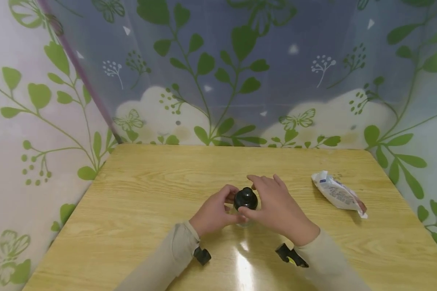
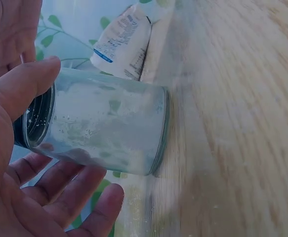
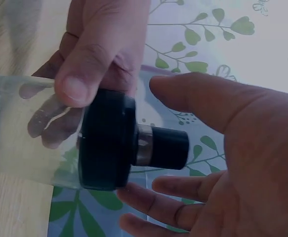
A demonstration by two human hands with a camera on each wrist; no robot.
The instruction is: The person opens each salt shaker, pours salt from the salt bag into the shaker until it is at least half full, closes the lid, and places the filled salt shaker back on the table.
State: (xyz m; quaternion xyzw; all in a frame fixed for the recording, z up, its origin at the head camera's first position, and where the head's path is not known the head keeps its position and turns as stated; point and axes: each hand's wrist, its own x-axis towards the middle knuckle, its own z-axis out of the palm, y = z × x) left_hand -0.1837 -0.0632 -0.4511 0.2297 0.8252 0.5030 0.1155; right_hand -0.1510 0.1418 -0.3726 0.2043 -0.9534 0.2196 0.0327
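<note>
A clear glass jar [image 1: 244, 222] [image 2: 104, 123] stands upright on the table, capped by a black lid [image 1: 245, 199] [image 3: 106, 143] with a narrower knob on top. My left hand [image 1: 212, 213] [image 2: 45, 202] [image 3: 109, 42] grips the jar just under the lid, thumb on one side and fingers round the other. On the lid's right side is my right hand [image 1: 278, 207] [image 3: 252, 153], its fingers spread and loosely bent. In the right wrist view its thumb is clear of the knob and one fingertip lies at the lid's edge; whether it touches cannot be told.
A white printed packet [image 1: 338, 195] [image 2: 121, 44] lies on the wooden table [image 1: 138, 182] to the right of the jar. Leaf-patterned fabric [image 1: 218, 72] rises behind the table's back edge and along both sides.
</note>
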